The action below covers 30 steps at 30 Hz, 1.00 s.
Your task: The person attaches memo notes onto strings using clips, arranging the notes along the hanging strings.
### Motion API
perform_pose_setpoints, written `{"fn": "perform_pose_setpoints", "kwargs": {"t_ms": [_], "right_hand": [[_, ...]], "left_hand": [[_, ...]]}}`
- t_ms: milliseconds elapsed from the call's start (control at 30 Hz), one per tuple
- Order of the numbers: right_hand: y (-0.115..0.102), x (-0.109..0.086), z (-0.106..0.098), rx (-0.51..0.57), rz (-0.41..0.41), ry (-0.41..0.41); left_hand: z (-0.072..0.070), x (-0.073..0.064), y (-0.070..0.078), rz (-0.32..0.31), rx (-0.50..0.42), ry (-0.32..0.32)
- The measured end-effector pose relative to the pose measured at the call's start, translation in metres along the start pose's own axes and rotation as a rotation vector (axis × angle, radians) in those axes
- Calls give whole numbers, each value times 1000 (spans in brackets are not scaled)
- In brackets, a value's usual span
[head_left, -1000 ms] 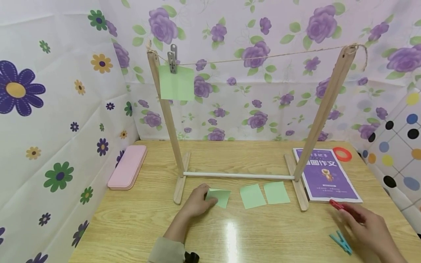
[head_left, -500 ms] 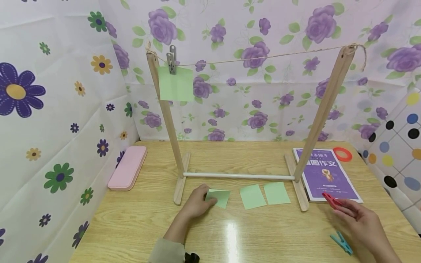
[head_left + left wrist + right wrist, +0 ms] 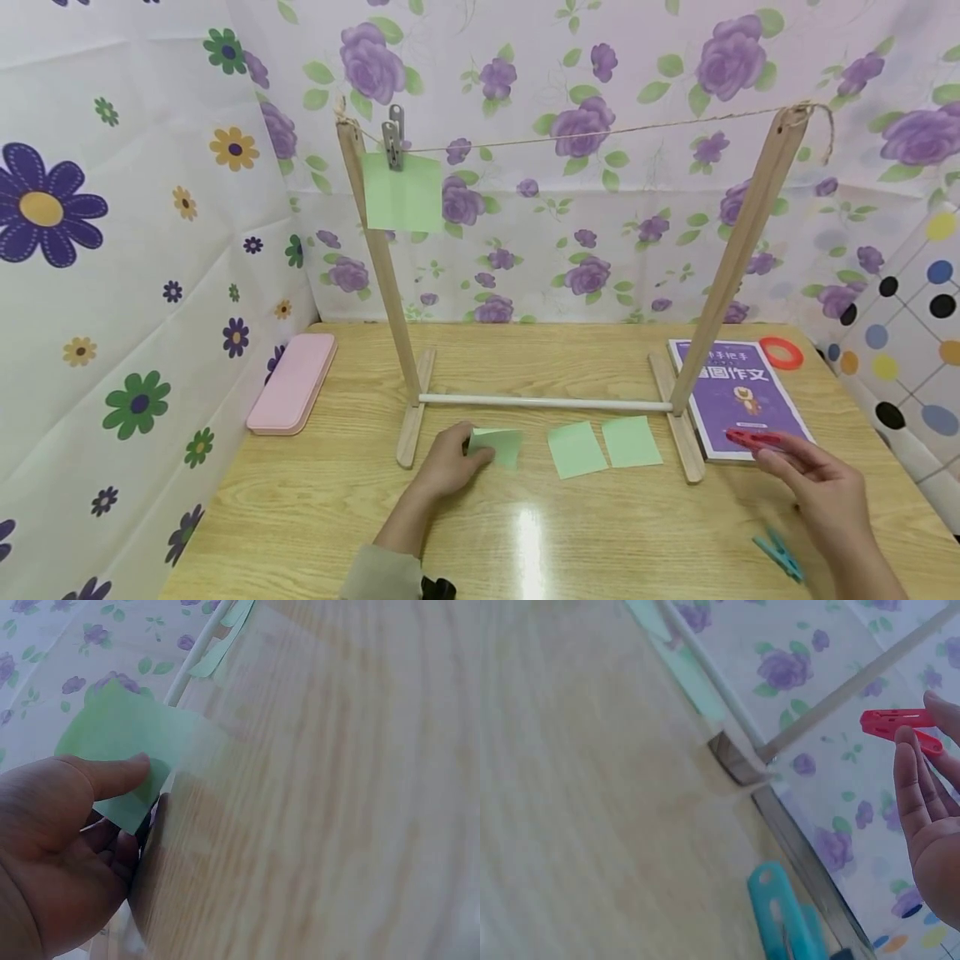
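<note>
My left hand [image 3: 448,463] pinches a green sticky note [image 3: 131,746] between thumb and fingers, low over the table in front of the wooden rack. In the head view, two more green sticky notes [image 3: 577,450] lie just right of it. Over the purple book's front edge, my right hand [image 3: 823,487] pinches a red clothespin [image 3: 896,720] by one end. A blue clothespin [image 3: 780,554] rests on the table below that hand. At the rack's upper left, a metal clip [image 3: 393,146] holds another green sticky note [image 3: 403,193] on the string [image 3: 540,140].
The rack has two wooden posts [image 3: 738,250] joined by a white rod [image 3: 543,402] near the table. Behind its right foot lies the purple book [image 3: 738,392], with a red ring [image 3: 781,353] beside it. A pink case [image 3: 292,383] sits at the left edge.
My right hand has lifted the red clothespin up and leftward, from beside the book to over it. My left hand has raised its sticky note slightly.
</note>
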State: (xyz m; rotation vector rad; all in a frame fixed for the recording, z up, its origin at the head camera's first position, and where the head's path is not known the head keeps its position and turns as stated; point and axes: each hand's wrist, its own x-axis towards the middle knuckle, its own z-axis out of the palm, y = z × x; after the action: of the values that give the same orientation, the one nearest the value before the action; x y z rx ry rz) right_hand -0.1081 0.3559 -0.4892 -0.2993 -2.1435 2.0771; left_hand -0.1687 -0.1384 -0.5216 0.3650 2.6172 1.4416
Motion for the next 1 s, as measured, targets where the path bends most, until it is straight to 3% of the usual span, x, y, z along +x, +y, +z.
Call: {"fn": "perform_pose_setpoints", "kwargs": {"t_ms": [133, 233, 433, 667, 767, 1000], "right_hand": [[-6, 4, 10, 134, -67, -30], [-10, 7, 21, 169, -167, -24], [-25, 12, 39, 217, -293, -89], [-50, 18, 57, 238, -337, -149], [-58, 19, 65, 205, -368, -164], [-85, 26, 81, 248, -509, -261]], "left_hand": [[1, 2, -2, -6, -57, 63], [2, 4, 0, -22, -123, 134], [-3, 7, 22, -119, -415, 225], [-16, 16, 49, -23, -580, 222], [-20, 19, 60, -30, -630, 237], [-24, 28, 81, -29, -714, 316]]}}
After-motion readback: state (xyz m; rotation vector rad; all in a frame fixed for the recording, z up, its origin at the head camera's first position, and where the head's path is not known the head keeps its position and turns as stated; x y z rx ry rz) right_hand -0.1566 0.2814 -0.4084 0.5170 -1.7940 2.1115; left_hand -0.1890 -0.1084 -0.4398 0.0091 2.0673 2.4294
